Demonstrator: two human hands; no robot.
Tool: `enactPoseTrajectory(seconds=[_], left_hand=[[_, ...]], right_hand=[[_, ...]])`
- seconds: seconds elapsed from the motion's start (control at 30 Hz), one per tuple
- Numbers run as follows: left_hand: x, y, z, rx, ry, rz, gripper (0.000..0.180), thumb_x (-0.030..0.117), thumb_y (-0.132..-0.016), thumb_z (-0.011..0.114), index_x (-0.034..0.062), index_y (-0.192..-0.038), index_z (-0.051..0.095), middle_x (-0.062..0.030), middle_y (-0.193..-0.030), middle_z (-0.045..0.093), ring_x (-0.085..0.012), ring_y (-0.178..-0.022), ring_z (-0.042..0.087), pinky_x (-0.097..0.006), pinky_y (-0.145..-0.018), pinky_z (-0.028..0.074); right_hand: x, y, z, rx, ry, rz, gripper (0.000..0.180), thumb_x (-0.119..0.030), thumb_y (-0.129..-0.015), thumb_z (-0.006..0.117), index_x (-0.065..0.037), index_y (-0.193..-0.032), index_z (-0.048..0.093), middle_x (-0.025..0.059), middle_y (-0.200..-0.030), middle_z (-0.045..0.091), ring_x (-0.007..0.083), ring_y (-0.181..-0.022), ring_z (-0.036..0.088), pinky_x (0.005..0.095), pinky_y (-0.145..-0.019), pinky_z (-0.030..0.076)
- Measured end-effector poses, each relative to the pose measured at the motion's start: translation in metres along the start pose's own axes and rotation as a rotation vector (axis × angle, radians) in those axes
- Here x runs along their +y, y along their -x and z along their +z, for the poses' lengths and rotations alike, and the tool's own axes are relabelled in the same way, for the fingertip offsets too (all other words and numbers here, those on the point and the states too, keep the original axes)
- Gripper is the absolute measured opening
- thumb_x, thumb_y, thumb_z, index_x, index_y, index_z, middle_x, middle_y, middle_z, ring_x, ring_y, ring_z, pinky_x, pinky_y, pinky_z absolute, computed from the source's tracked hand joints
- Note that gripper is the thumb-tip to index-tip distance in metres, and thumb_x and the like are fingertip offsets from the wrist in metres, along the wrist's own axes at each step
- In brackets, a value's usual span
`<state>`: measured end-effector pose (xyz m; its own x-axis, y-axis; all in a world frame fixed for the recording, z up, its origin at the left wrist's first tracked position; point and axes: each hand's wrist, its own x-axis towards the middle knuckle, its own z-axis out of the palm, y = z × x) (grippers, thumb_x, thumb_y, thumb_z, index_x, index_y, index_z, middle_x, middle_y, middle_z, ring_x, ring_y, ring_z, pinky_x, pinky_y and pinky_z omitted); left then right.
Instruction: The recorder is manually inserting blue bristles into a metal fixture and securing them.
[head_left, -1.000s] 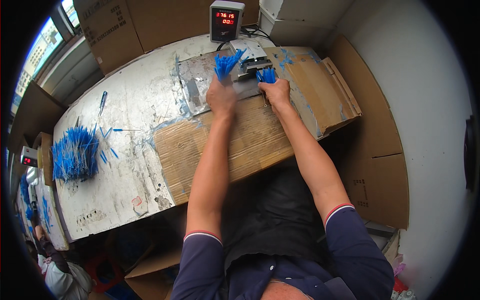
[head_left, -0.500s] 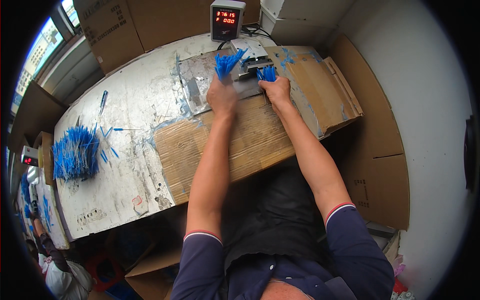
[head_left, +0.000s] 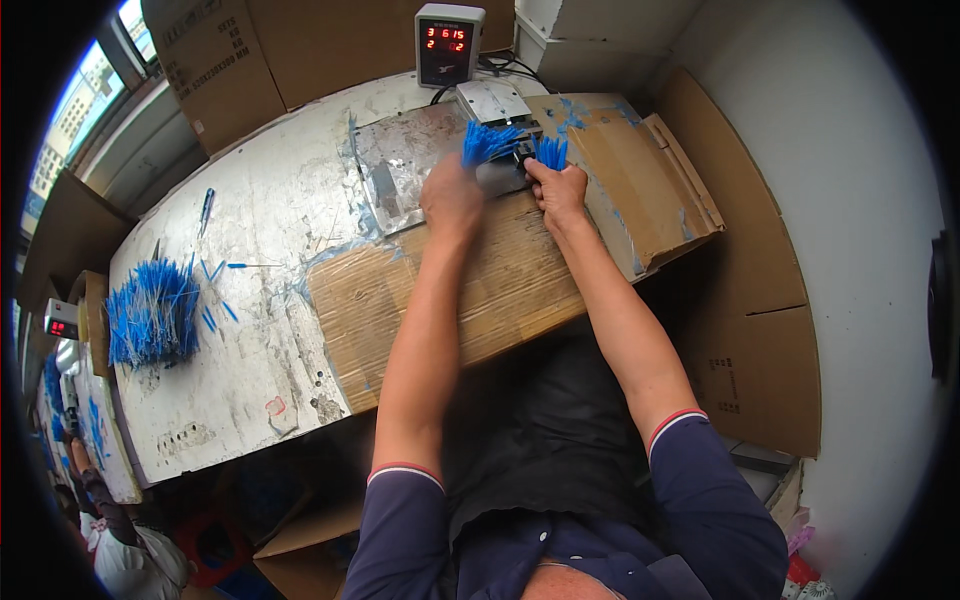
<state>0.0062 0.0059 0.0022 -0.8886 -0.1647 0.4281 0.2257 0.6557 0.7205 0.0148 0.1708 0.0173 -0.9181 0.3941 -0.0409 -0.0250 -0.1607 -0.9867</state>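
One blue bunch [head_left: 487, 146] in our left hand [head_left: 454, 204] slants rightward toward the black fixture [head_left: 522, 153]; our right hand [head_left: 564, 188], nearer, holds a second bunch [head_left: 552, 153], fingers [head_left: 545, 176] closed round both.

The held bunches [head_left: 486, 144] are bright blue, the pile of sticks [head_left: 152, 315] blue streaked with pale grey. The counter [head_left: 235, 385] is blotchy white; the navy sleeves [head_left: 400, 525] carry red and white bands.

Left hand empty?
No, the left hand holds a bunch of thin blue pieces, which fan out above it.
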Motion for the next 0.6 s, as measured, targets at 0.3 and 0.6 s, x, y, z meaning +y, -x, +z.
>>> enactPoseTrajectory(seconds=[0.3,0.6], left_hand=[[0.003,0.001,-0.001,0.0,-0.01,0.072,0.013,0.018,-0.092,0.064,0.006,-0.095,0.065,-0.0198,-0.088,0.069,-0.0417,-0.087,0.066,-0.05,-0.076,0.049],[0.004,0.0,0.003,-0.024,-0.153,0.071,0.011,0.004,-0.085,0.06,0.005,-0.093,0.066,-0.0204,-0.085,0.068,-0.0412,-0.083,0.066,-0.051,-0.076,0.05]], right_hand=[[0.0,0.015,-0.009,0.01,-0.265,-0.033,0.013,-0.011,-0.087,0.075,-0.005,-0.089,0.064,0.0036,-0.073,0.064,0.0045,-0.049,0.05,0.0193,-0.038,0.032],[-0.001,0.017,-0.01,-0.04,-0.295,-0.056,0.013,-0.017,-0.09,0.074,-0.006,-0.092,0.066,0.0014,-0.073,0.063,0.0034,-0.051,0.049,0.0187,-0.039,0.032]])
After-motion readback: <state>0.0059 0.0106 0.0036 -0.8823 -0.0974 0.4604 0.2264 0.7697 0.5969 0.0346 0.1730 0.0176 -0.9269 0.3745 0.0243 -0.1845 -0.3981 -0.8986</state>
